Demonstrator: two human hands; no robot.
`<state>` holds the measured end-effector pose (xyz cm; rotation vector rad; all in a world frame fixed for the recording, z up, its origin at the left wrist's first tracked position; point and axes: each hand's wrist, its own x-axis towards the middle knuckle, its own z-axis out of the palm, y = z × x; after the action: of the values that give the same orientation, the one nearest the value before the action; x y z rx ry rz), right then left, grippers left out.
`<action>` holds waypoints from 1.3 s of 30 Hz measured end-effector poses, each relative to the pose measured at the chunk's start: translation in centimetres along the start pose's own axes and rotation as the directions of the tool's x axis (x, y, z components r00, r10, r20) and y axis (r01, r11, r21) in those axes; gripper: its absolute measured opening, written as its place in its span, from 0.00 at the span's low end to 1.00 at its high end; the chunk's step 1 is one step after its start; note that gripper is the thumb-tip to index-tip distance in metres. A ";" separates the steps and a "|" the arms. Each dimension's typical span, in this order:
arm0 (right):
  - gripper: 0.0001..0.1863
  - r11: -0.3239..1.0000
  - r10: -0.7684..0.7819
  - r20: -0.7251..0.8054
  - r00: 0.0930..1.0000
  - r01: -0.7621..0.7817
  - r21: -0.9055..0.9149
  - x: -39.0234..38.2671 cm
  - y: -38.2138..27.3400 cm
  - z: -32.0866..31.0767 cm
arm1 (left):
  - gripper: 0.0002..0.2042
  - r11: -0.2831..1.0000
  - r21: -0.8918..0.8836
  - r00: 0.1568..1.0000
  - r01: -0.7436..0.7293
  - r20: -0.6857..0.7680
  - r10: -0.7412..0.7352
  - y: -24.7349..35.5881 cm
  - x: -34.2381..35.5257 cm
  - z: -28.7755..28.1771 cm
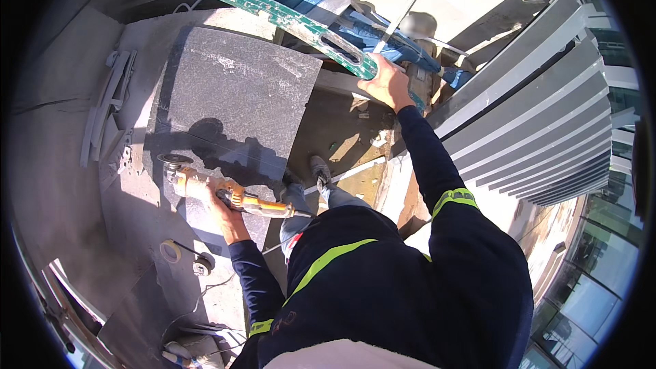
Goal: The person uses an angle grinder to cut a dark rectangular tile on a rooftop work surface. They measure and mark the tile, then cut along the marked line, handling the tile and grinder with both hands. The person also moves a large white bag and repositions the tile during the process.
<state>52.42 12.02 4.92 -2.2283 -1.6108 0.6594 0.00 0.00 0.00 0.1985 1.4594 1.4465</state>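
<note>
**Grinder at the slab's near-left corner, level held at the far edge**

The left hand (220, 208) is closed around the body of an orange angle grinder (225, 195), fingers wrapped firmly on it. The disc end of the tool lies at the near-left corner of a dark grey stone slab (239, 96), just at the slab's left edge. The right hand (387, 83) is stretched forward and grips the end of a long green spirit level (287, 20), which lies across the far edge of the slab and is spotted with dried mortar; the fingers curl over it, but what is under the palm I cannot see well.

About the progress, I judge it is early or in the middle: the slab looks whole, and I cannot make out a finished cut line on it, only pale dust on its top. A strong shadow covers the near part of the slab, so a started cut could be hidden there.

A roll of tape (170, 251) and a small round part (203, 264) lie on the dusty floor near the left forearm. The grinder's cable runs under the body and is lost. The blue wrapped thing (383, 37) behind the level is hard to identify
</note>
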 end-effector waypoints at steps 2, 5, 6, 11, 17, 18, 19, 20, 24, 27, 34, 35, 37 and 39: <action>0.42 0.993 0.120 -0.031 0.992 -0.119 0.016 -7.4 2.3 2.0 | 0.23 0.999 0.052 0.999 0.017 0.041 -0.019 2.0 1.4 -0.3; 0.38 0.966 0.255 -0.002 0.967 -0.254 0.055 -18.5 8.8 -1.3 | 0.21 0.990 -0.115 0.991 0.087 0.110 -0.074 -2.7 0.0 2.0; 0.36 0.951 0.295 0.002 0.956 -0.293 0.099 -23.6 10.1 -0.2 | 0.23 0.995 -0.086 0.997 0.058 0.049 -0.054 -2.2 -0.3 1.6; 0.38 0.829 0.513 0.040 0.857 -0.507 0.236 -39.3 12.6 -0.2 | 0.24 0.999 -0.005 0.998 -0.042 0.051 0.042 -0.3 -3.2 4.3; 0.36 0.791 0.565 -0.136 0.814 -0.487 0.370 -43.4 17.1 2.2 | 0.22 0.999 0.018 0.995 -0.044 0.085 0.043 -0.6 -3.1 4.4; 0.35 0.773 0.606 -0.146 0.782 -0.536 0.340 -41.7 16.2 1.3 | 0.22 0.997 0.025 0.995 -0.076 0.066 0.074 -0.2 -4.4 5.5; 0.35 0.755 0.638 -0.149 0.756 -0.575 0.317 -39.9 16.3 0.3 | 0.21 0.997 0.015 0.991 -0.082 0.104 0.080 -0.1 -4.0 4.5; 0.36 0.737 0.671 -0.130 0.730 -0.638 0.223 -37.6 15.8 -1.6 | 0.20 0.999 0.014 0.994 -0.039 0.098 0.037 -0.2 -4.2 4.2; 0.37 0.817 0.536 -0.228 0.813 -0.567 -0.102 -30.0 18.7 -9.0 | 0.21 0.999 0.035 0.996 -0.001 0.085 -0.002 -0.8 -3.9 3.0; 0.37 0.824 0.429 -0.229 0.874 -0.482 -0.299 -23.9 19.8 -13.5 | 0.21 0.998 0.061 0.995 -0.033 0.098 0.027 -0.6 -4.5 3.8; 0.34 0.793 0.200 0.010 0.980 -0.156 -0.589 -4.9 19.2 -18.1 | 0.19 1.000 0.022 0.991 0.002 0.133 -0.005 -0.9 -3.4 1.7; 0.34 0.750 0.096 -0.005 0.995 -0.076 -0.657 -1.8 20.0 -18.7 | 0.18 1.000 0.019 0.990 0.024 0.136 -0.027 -1.2 -3.6 1.9; 0.35 0.647 -0.026 0.031 0.999 0.041 -0.761 2.4 17.6 -19.7 | 0.18 0.999 0.034 0.996 0.021 0.084 -0.024 -0.5 -5.5 2.6; 0.34 0.532 -0.058 -0.015 0.998 0.018 -0.846 6.4 16.9 -21.5 | 0.17 0.998 0.048 0.998 0.034 0.050 -0.037 -0.5 -5.8 3.0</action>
<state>79.19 13.03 13.43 -2.7589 -2.2734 -0.3306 5.10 -2.40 3.39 0.2360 1.4495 1.3701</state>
